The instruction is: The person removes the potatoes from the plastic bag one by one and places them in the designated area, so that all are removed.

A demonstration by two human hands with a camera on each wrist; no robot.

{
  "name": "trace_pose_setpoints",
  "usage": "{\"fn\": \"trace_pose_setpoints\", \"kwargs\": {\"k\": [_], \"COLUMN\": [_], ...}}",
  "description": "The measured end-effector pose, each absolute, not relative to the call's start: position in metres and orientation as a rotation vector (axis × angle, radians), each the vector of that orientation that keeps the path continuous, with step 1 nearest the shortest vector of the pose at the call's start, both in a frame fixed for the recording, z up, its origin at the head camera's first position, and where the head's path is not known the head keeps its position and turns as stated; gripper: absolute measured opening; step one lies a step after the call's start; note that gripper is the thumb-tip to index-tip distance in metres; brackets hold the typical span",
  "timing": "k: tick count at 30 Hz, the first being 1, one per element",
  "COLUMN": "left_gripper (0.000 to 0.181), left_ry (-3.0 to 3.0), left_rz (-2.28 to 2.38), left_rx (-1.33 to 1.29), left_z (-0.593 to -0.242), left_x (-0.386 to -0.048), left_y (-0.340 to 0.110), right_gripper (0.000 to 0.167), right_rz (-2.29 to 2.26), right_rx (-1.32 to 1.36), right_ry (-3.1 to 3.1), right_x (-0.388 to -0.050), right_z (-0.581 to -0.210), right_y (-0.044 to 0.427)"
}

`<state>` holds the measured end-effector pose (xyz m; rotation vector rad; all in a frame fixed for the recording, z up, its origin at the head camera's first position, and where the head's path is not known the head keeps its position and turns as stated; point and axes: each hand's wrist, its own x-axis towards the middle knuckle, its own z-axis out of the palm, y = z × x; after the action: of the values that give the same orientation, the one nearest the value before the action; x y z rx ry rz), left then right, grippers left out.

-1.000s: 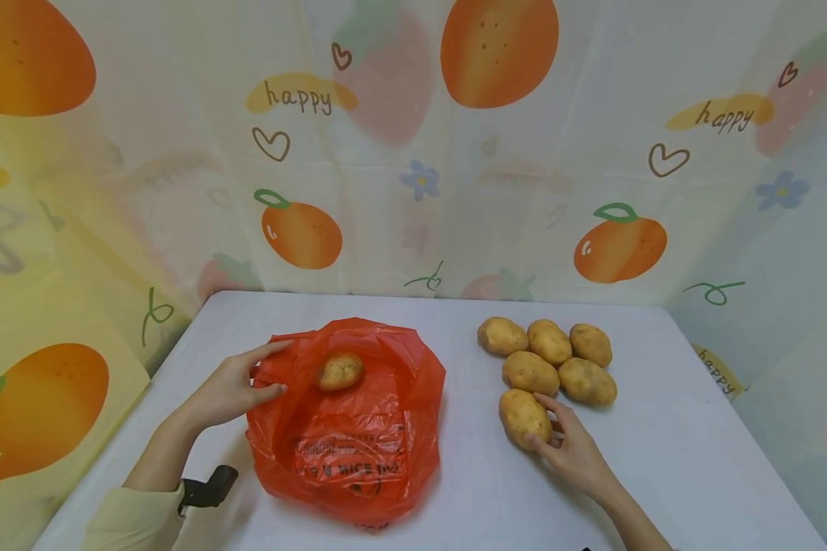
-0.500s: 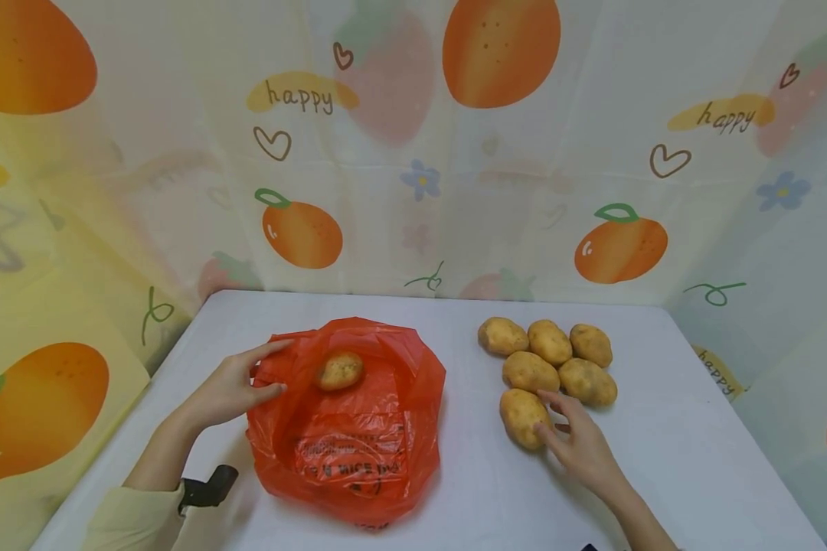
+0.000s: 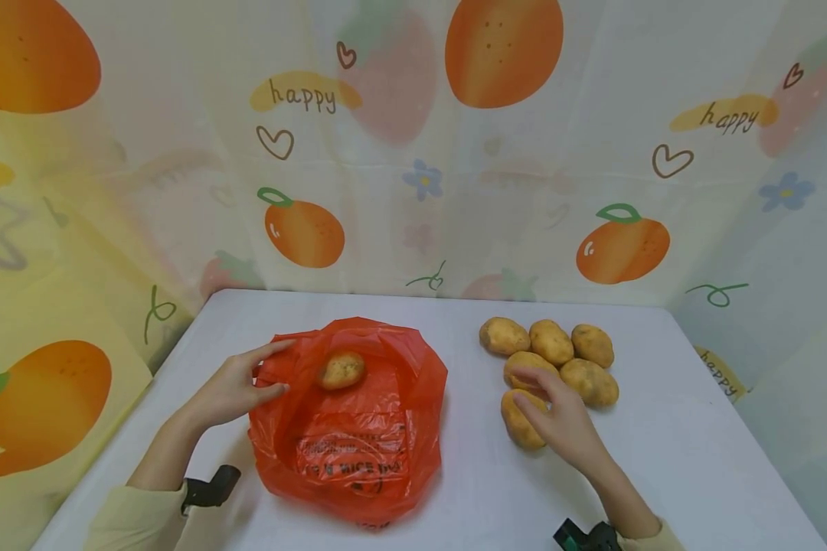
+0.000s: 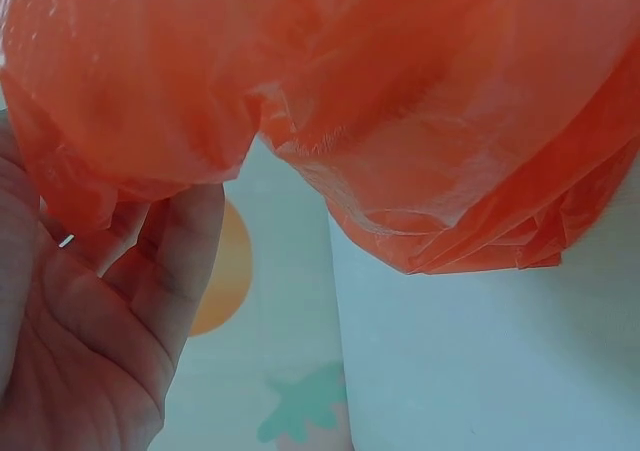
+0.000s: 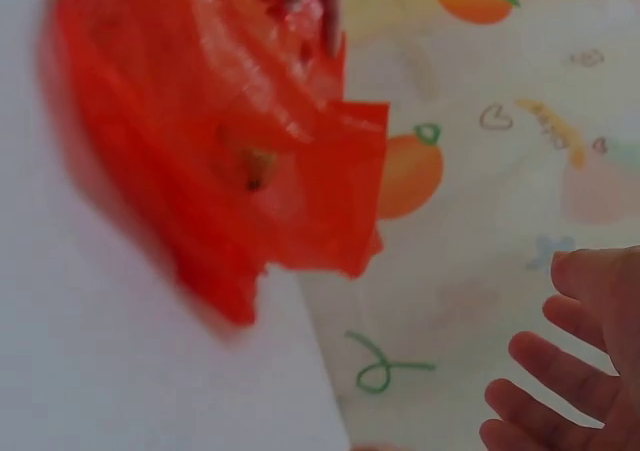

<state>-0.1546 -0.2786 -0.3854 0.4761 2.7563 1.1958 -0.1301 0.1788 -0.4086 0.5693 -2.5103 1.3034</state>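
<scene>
A red plastic bag (image 3: 423, 398) lies with its mouth spread wide on the white table, one potato (image 3: 342, 371) inside. My left hand (image 3: 230, 392) holds the bag's left rim, some fingers hidden by the film in the left wrist view. Over the potato group's near end hovers my right hand (image 3: 568, 427), fingers slightly bent and apart. It partly covers the nearest potato (image 3: 518, 425) and the potato (image 3: 521, 363) behind it. In the right wrist view nothing lies in the right hand (image 5: 565, 371).
Several more potatoes, among them a back-left potato (image 3: 504, 337) and a right-hand potato (image 3: 590, 383), sit close together right of the bag. A fruit-printed cloth (image 3: 455, 229) hangs behind the white table (image 3: 469, 490) and at both sides.
My right hand has let go of the nearest potato and risen up and left over it. That potato stays on the table. The left hand keeps its place at the bag.
</scene>
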Motion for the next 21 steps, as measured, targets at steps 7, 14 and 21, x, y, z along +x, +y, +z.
{"fn": "trace_pose_setpoints", "kwargs": {"k": [7, 14, 21], "left_gripper": [0.062, 0.062, 0.062], "left_ry": [2.762, 2.769, 2.762], "left_rz": [1.175, 1.156, 1.153], "left_rx": [0.461, 0.454, 0.438], "left_z": [-0.384, -0.383, -0.385], "left_x": [-0.154, -0.154, -0.156], "left_y": [-0.278, -0.276, -0.276], "right_gripper": [0.030, 0.033, 0.032], "right_rz": [1.457, 1.529, 1.662], "right_rx": [0.592, 0.600, 0.593], "right_ry": [-2.514, -2.546, -2.580], "right_x": [-0.139, -0.146, -0.151], "right_z": [-0.389, -0.373, -0.360], "right_y": [0.155, 0.128, 0.098]}}
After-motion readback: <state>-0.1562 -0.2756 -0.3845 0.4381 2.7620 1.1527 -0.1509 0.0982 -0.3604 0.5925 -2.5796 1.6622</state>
